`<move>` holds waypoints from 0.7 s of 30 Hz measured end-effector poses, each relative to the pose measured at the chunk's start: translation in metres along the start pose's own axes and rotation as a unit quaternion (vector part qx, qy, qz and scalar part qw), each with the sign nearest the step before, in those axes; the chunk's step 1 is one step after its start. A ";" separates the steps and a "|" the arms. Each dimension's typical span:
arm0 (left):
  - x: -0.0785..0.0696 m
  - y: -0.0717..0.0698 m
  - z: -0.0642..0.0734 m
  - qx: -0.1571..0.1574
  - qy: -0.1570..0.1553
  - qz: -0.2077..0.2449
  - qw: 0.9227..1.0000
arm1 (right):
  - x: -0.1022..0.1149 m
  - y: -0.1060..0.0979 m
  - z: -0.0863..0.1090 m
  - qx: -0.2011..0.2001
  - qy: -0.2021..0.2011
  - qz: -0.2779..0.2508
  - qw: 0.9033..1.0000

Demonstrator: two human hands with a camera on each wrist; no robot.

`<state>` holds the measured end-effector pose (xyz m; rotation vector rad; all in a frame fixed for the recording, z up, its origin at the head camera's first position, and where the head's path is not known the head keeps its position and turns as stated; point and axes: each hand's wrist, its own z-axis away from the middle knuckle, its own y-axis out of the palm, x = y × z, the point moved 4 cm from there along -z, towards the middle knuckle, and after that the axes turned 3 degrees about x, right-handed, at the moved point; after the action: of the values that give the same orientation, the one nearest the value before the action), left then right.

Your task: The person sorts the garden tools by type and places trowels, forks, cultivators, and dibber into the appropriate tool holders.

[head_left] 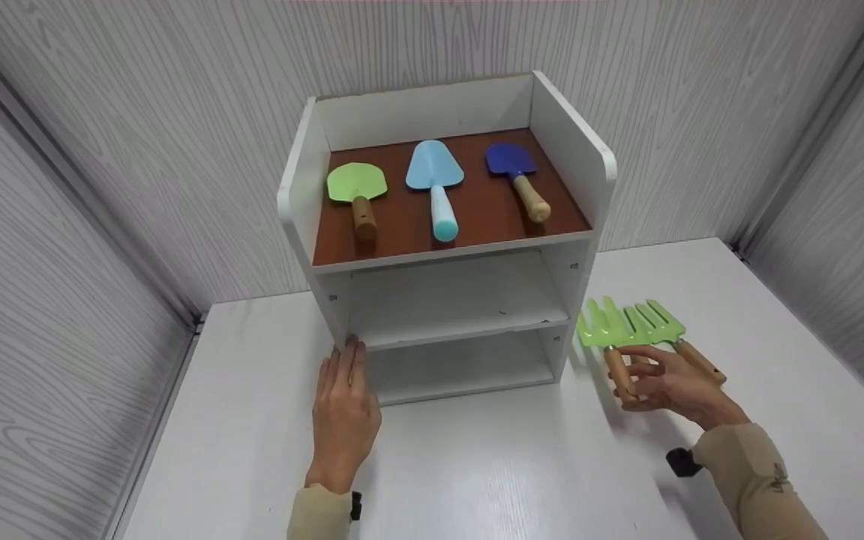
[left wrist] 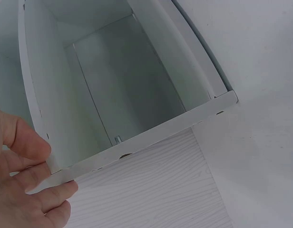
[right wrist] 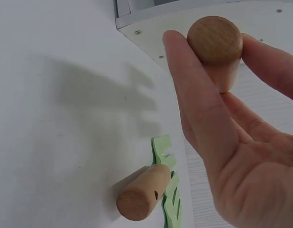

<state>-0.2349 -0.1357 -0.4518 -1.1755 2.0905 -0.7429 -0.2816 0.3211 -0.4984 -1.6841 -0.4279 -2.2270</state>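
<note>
free passage ran across the table (head_left: 477, 465) before the shelf unit (head_left: 454, 252); the raised green fork (head_left: 616, 367) was hemmed between the unit's right wall (head_left: 571, 131) and a second fork (head_left: 655, 324).

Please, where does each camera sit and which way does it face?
Head: on the head, facing forward and down at the shelf; left hand, right hand and sleeves show.
Left wrist: worn there, facing the shelf's compartments; left hand shows.
Right wrist: worn there, facing the held wooden handle; right hand shows.
Head and right wrist share the handle.

A green trowel (head_left: 357, 181), pale-blue trowel (head_left: 433, 166) and dark-blue trowel (head_left: 510, 157) lie before grain-patterned panels (head_left: 199, 112) with corner strips (head_left: 814, 131), possibly metal.
</note>
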 end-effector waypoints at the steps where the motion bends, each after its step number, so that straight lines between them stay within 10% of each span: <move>1: 0.000 0.000 0.000 -0.001 0.000 0.001 1.000 | 0.001 0.001 0.002 0.002 -0.007 0.004 1.000; 21: -0.001 0.000 0.000 -0.001 0.004 -0.005 1.000 | 0.011 0.010 0.027 0.014 -0.077 -0.001 0.997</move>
<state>-0.2345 -0.1348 -0.4511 -1.1867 2.0945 -0.7518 -0.2570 0.3225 -0.4802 -1.8480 -0.4962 -2.0894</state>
